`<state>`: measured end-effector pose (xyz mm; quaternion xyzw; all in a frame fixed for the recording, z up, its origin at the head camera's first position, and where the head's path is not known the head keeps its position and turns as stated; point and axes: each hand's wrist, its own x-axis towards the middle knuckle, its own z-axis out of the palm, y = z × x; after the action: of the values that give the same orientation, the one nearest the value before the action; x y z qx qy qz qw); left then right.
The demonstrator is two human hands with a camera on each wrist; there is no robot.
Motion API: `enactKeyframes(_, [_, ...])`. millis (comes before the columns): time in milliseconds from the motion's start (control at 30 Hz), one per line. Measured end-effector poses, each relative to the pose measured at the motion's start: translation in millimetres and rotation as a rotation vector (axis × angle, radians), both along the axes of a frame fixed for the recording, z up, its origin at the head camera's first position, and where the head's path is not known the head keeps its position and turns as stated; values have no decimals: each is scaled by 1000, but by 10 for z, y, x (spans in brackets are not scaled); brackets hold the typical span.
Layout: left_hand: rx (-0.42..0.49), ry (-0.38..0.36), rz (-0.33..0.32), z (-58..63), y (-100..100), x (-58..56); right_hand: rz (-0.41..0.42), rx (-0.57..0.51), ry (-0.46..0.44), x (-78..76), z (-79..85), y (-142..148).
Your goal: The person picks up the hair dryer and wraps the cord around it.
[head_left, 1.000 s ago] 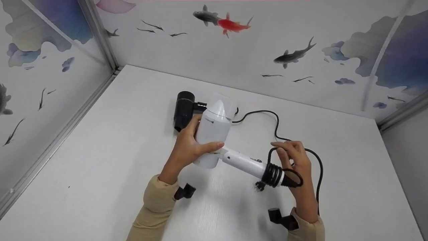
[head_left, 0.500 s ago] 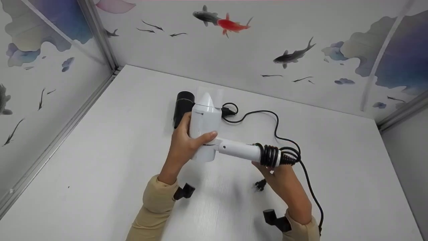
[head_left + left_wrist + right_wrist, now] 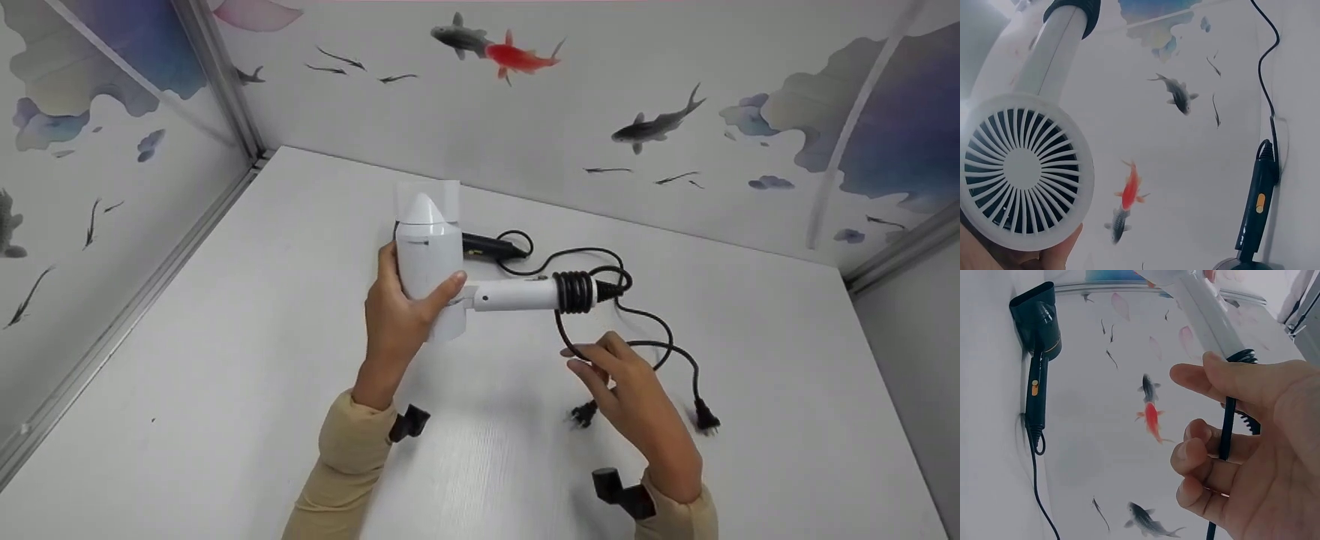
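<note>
My left hand [image 3: 397, 319] grips a white hair dryer [image 3: 431, 262] round its barrel, thumb across the front, and its handle points right. Black cord [image 3: 574, 292] is wound in several tight coils near the handle's end. A loose strand drops from the coils to my right hand [image 3: 626, 390], below the handle. In the right wrist view this strand of cord [image 3: 1228, 433] runs behind the thumb and through the curled fingers. The left wrist view shows the dryer's round slatted grille [image 3: 1022, 171] close up.
A black hair dryer [image 3: 484, 246] lies on the white table [image 3: 225, 337] behind the white one, partly hidden. Two black plugs lie in front: one plug [image 3: 583, 414] left of my right hand, another plug [image 3: 705, 418] to its right. Fish-patterned panels [image 3: 525, 120] border the table.
The white dryer has moved left and up, its handle turning level. My right hand has passed from the handle's end to beneath it with the cord. The cord's right-hand end has drawn up, showing a plug.
</note>
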<state>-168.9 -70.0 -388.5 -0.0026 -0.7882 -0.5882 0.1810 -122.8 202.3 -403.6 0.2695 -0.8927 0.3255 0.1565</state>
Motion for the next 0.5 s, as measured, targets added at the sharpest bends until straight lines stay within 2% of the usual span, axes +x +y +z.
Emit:
enactKeyframes(233, [-110,35,95,-40,0,-15,34,8,96,2,11,-12])
enactKeyframes(367, [-166,83,112,-44,25,-14,24,-12,164,5,38,-12])
enactKeyframes(500, [-180,106,99,-47,46,-15,2,-15,227,0,65,-15])
